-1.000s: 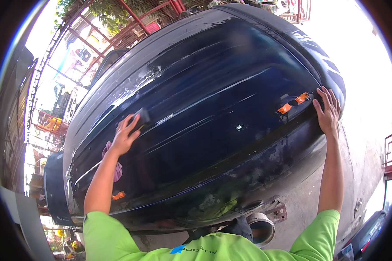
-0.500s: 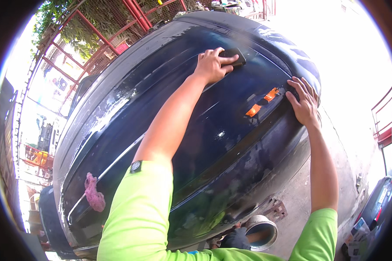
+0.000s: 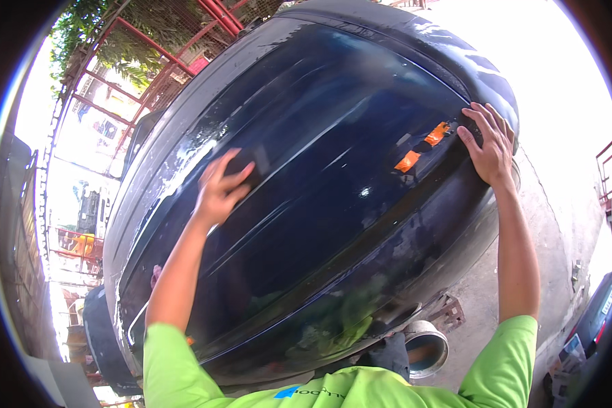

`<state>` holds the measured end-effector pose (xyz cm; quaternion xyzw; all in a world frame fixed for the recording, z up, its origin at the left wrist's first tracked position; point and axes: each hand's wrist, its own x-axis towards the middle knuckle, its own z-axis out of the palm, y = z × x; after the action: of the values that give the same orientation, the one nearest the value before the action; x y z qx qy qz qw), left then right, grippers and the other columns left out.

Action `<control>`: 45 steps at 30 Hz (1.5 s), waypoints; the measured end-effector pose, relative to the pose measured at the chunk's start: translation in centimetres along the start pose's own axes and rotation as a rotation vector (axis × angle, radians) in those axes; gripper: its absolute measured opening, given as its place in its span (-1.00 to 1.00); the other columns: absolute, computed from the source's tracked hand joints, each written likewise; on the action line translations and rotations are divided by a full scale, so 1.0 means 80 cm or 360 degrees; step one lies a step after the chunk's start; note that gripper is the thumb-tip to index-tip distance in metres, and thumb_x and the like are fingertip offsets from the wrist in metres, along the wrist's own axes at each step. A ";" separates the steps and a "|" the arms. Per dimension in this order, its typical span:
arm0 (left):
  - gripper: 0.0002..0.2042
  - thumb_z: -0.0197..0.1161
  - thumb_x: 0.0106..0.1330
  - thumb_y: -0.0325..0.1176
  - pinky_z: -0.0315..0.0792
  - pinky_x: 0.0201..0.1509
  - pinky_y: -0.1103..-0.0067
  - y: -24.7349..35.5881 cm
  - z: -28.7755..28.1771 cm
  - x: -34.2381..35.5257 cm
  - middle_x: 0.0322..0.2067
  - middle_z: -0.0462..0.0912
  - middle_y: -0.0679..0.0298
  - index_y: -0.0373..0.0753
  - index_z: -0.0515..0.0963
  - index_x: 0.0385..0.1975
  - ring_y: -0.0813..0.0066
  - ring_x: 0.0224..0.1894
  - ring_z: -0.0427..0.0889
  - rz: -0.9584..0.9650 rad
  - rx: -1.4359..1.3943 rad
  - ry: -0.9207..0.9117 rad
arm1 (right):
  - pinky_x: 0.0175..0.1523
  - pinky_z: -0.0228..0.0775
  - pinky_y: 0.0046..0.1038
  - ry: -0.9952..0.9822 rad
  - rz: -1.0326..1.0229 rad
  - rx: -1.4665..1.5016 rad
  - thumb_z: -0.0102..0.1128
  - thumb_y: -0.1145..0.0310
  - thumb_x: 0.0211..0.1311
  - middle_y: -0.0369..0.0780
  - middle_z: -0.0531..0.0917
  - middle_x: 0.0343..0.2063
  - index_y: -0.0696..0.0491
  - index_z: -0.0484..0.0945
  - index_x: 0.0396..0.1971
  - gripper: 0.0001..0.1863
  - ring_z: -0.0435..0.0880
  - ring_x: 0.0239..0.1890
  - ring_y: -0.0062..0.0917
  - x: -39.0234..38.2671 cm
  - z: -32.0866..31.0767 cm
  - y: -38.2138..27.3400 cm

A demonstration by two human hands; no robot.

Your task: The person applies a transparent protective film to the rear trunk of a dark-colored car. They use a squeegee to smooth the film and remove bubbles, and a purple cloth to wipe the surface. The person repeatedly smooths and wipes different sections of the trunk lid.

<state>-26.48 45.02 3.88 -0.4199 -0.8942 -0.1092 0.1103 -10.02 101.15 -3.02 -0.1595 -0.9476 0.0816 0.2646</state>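
Gripping a dark block (image 3: 246, 156), my left hand (image 3: 216, 192) has open car (image 3: 319, 197) rightward; my right hand (image 3: 489, 148) spreads at its edge.

Left grip (image 3: 220, 188) blurred, perhaps curled, right grip (image 3: 488, 148) outspread

One head-worn fisheye (upright, black-rimmed) looks down, close above car body (image 3: 319, 204).

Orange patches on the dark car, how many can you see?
3. One orange patch and a second patch sit near the right hand; a third patch peeks out beside the left sleeve, perhaps partly hidden. More may be covered.
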 end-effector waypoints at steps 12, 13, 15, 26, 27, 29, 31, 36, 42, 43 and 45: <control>-0.58 0.42 0.33 -0.13 0.37 0.38 0.18 0.041 0.066 0.134 0.34 0.52 0.19 0.32 0.71 0.21 0.04 0.29 0.54 0.0293 0.0132 0.0227 | 0.69 -0.23 -0.14 -0.0079 -0.0014 -0.0008 0.09 -0.10 0.52 -0.40 0.40 0.50 -0.28 0.50 0.38 -0.48 0.13 0.63 -0.42 -0.002 0.005 0.011; -0.55 0.46 0.27 -0.20 0.35 0.40 0.16 0.019 0.033 0.063 0.35 0.51 0.19 0.24 0.72 0.20 0.02 0.32 0.53 0.0220 0.0038 0.0162 | 0.69 -0.23 -0.14 -0.0080 -0.0011 -0.0052 0.09 -0.12 0.52 -0.40 0.40 0.51 -0.28 0.50 0.38 -0.47 0.13 0.63 -0.42 -0.002 0.006 0.010; -0.52 0.47 0.25 -0.26 0.25 0.50 0.20 -0.016 -0.033 -0.077 0.44 0.43 0.14 0.06 0.72 0.22 0.02 0.45 0.41 -0.0159 0.0084 -0.0054 | 0.68 -0.21 -0.15 -0.0065 -0.0001 -0.0061 0.09 -0.13 0.52 -0.40 0.40 0.50 -0.27 0.52 0.37 -0.47 0.14 0.63 -0.42 -0.002 0.006 0.008; -0.59 0.45 0.30 -0.15 0.46 0.31 0.21 0.049 0.086 0.206 0.26 0.64 0.20 0.27 0.73 0.17 0.15 0.25 0.61 0.0451 -0.0192 0.0151 | 0.63 -0.08 -0.19 0.0028 -0.0036 0.0089 0.12 -0.08 0.53 -0.34 0.53 0.40 -0.18 0.60 0.28 -0.52 0.28 0.56 -0.38 0.001 0.005 0.013; -0.54 0.50 0.23 -0.19 0.49 0.34 0.29 0.075 0.113 0.266 0.28 0.61 0.15 0.25 0.73 0.18 0.03 0.23 0.62 0.0576 -0.0112 0.0327 | 0.63 -0.08 -0.18 0.0040 -0.0075 0.0142 0.12 -0.07 0.53 -0.34 0.53 0.40 -0.18 0.59 0.28 -0.52 0.28 0.56 -0.38 0.002 0.006 0.015; -0.59 0.47 0.29 -0.01 0.48 0.35 0.25 0.118 0.147 0.331 0.28 0.61 0.08 0.58 0.68 0.14 0.04 0.25 0.63 0.0442 0.0010 0.0422 | 0.64 -0.09 -0.17 -0.0024 -0.0044 0.0149 0.10 -0.04 0.54 -0.34 0.52 0.42 -0.17 0.58 0.30 -0.53 0.27 0.57 -0.34 0.003 0.008 0.021; -0.65 0.38 0.37 0.08 0.15 0.58 0.13 0.134 0.156 0.330 0.45 0.41 0.22 0.66 0.66 0.15 0.11 0.46 0.40 0.0160 0.0083 0.0329 | 0.64 -0.09 -0.15 -0.0047 -0.0157 0.0101 0.08 0.01 0.55 -0.33 0.50 0.43 -0.15 0.55 0.33 -0.52 0.25 0.58 -0.30 0.006 0.010 0.029; -0.60 0.45 0.32 -0.10 0.25 0.50 0.13 0.037 0.055 0.095 0.40 0.46 0.25 0.48 0.71 0.15 0.08 0.41 0.45 0.0214 -0.0079 0.0349 | 0.66 -0.15 -0.14 -0.0068 -0.0246 0.0089 0.04 0.04 0.60 -0.34 0.47 0.46 -0.17 0.50 0.39 -0.52 0.21 0.60 -0.30 0.009 0.020 0.047; -0.55 0.50 0.21 -0.28 0.17 0.52 0.21 -0.052 -0.114 -0.272 0.47 0.41 0.19 0.10 0.76 0.16 0.06 0.42 0.41 -0.0464 0.0008 0.0039 | 0.65 -0.14 -0.13 -0.0042 -0.0206 0.0109 0.06 -0.02 0.60 -0.33 0.50 0.44 -0.17 0.54 0.35 -0.52 0.25 0.58 -0.31 0.001 0.023 0.047; -0.54 0.50 0.21 -0.29 0.16 0.53 0.22 -0.060 -0.115 -0.278 0.47 0.40 0.19 0.07 0.76 0.16 0.05 0.43 0.40 -0.0455 -0.0104 0.0046 | 0.65 -0.14 -0.13 -0.0032 -0.0192 0.0134 0.05 -0.05 0.60 -0.33 0.50 0.43 -0.16 0.55 0.35 -0.52 0.25 0.58 -0.31 0.002 0.022 0.044; -0.55 0.49 0.21 -0.31 0.17 0.53 0.22 -0.061 -0.091 -0.231 0.47 0.40 0.20 0.09 0.76 0.16 0.07 0.43 0.41 -0.0379 -0.0049 -0.0025 | 0.65 -0.13 -0.12 -0.0004 -0.0201 0.0110 0.01 -0.09 0.61 -0.31 0.51 0.42 -0.15 0.57 0.33 -0.50 0.26 0.57 -0.30 0.003 0.021 0.037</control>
<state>-17.94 26.44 5.00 -0.3131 -0.9368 -0.1319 0.0830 -10.31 103.89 -5.02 -0.0900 -0.9527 0.0975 0.2734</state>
